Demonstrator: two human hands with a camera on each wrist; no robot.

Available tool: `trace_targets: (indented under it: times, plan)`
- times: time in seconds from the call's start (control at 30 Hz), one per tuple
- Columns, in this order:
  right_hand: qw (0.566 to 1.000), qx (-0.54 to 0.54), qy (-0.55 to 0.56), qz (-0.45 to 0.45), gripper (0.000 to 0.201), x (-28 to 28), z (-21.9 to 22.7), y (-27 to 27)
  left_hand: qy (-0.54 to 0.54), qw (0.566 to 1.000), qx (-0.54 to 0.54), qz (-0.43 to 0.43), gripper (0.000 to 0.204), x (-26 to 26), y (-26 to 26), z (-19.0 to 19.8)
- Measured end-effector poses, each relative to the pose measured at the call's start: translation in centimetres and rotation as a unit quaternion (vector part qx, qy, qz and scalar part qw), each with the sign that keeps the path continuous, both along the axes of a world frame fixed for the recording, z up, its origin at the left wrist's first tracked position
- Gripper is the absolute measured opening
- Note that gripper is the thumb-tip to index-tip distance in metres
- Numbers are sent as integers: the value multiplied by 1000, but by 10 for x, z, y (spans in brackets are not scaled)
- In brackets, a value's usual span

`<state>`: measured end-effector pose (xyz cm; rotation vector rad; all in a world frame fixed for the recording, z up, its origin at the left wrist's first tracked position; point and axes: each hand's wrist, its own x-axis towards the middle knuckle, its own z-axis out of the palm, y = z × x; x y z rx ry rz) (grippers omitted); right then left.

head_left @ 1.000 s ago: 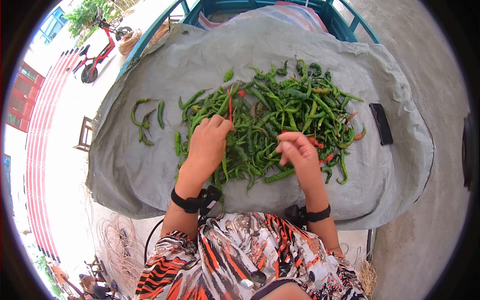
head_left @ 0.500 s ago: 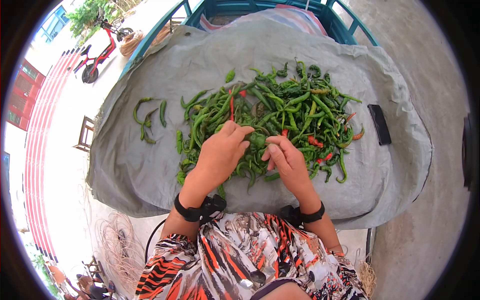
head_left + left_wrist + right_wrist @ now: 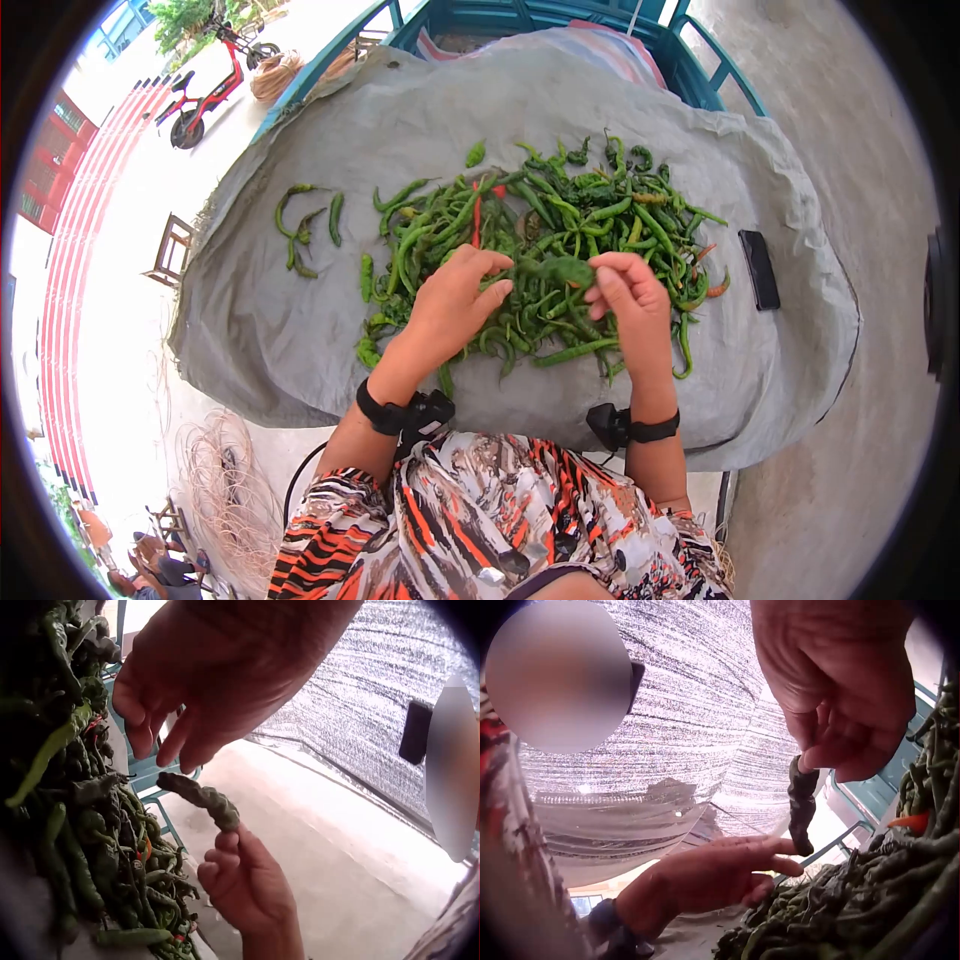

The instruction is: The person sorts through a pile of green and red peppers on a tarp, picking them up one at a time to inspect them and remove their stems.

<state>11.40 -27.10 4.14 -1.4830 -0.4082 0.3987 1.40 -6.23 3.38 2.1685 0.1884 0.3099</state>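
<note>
My right hand (image 3: 632, 292) pinches one end of a wrinkled green chili pepper (image 3: 560, 271), holding it over the pile. In the right wrist view the pepper (image 3: 802, 810) hangs below the thumb and fingertip. My left hand (image 3: 455, 305) is at the pepper's other end, its fingers fairly straight and not curled round it. Seen from the left wrist, a small gap shows between the left fingertips and the pepper's tip (image 3: 169, 781). Below both hands spreads a pile of chili peppers (image 3: 620, 215), mostly green with a few red ones.
The pile lies on a grey cloth (image 3: 300, 350) draped over a blue-green cart (image 3: 590, 25). A few green peppers (image 3: 300, 235) lie apart on the left. A dark phone (image 3: 760, 270) rests at the right. Farther off stands a red scooter (image 3: 210, 95).
Both hands came together over the pile, where a green pepper appeared between them. Since then the right hand has moved right, pinching that pepper; the left hand has withdrawn from the pile's left part.
</note>
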Motion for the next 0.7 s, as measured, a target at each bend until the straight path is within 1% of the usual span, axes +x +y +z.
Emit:
trace_targets:
  times: [0.03, 0.07, 0.13, 0.17, 0.23, 0.27, 0.3, 0.33, 0.43, 0.53, 0.57, 0.63, 0.7]
  plan:
    - [1000, 21, -9, -22, 18, 5, 4, 1, 2, 1000, 28, -3, 29, 2, 1, 0]
    - [998, 50, -11, -34, 24, 11, 5, 2, -8, 998, 65, 1, 31, 7, 1, -4]
    - [988, 145, 5, -57, 32, 12, 16, 11, -28, 990, 137, 13, 35, 20, -1, -12]
    - [988, 138, 16, -65, 35, 11, 16, 14, 18, 987, 161, 17, 39, 26, -2, -8]
    - [988, 125, 34, -80, 39, 6, 7, 18, -4, 976, 218, 15, 37, 39, 1, -19]
    - [992, 100, 48, -57, 38, 6, -1, 18, -16, 969, 246, 15, 36, 47, 4, -30]
    - [995, 74, 64, -36, 38, 4, -11, 17, -60, 964, 257, 15, 28, 51, 5, -39]
    - [995, 48, 80, -17, 37, 3, -18, 16, -70, 968, 239, 19, 25, 54, 5, -39]
    - [996, 25, 90, 15, 34, -6, -30, 16, -89, 977, 191, 32, 14, 55, 3, -37]
    - [994, 18, 99, 35, 32, -9, -33, 16, -111, 979, 165, 35, 12, 56, 2, -31]
    - [995, 15, 96, 38, 32, -10, -33, 16, -132, 981, 130, 54, 11, 55, 0, -26]
    - [995, 8, 91, 44, 32, -10, -32, 17, -175, 979, 58, 91, 10, 50, -8, -13]
    - [999, 0, 37, 24, 31, -14, -27, 21, -173, 982, 26, 73, 10, 44, -12, -5]
